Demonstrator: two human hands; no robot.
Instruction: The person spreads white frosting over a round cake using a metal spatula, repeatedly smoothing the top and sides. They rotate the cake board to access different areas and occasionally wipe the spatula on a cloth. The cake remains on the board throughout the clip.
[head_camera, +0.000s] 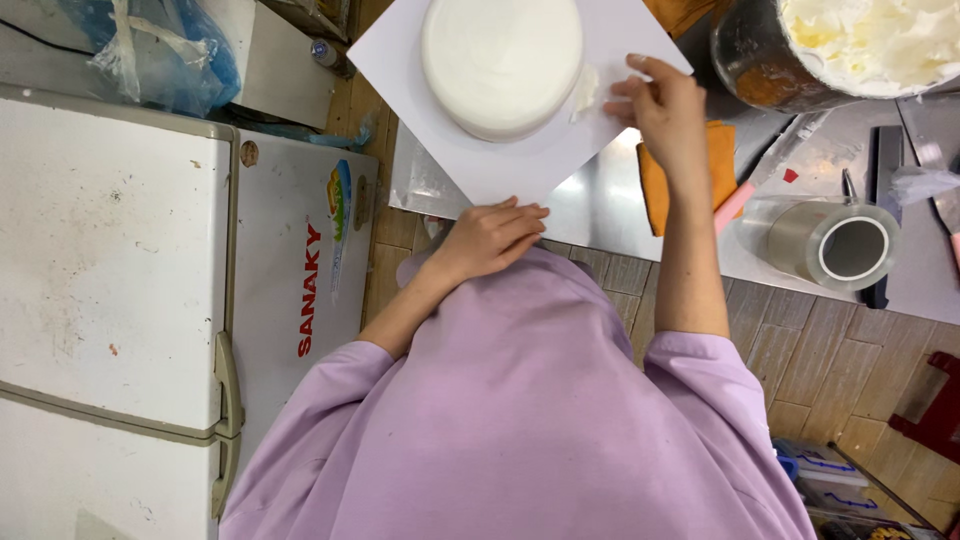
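Note:
A round white frosted cake sits on a white square board on a steel counter. My left hand rests flat at the board's near corner, fingers together, holding nothing. My right hand is at the board's right edge, fingers curled next to a smear of white cream beside the cake; whether it pinches something small I cannot tell. My lilac sleeves fill the lower part of the view.
A large bowl of white cream stands at the top right. An orange cloth lies under my right wrist. A roll of clear film lies to the right. A white chest freezer is on the left.

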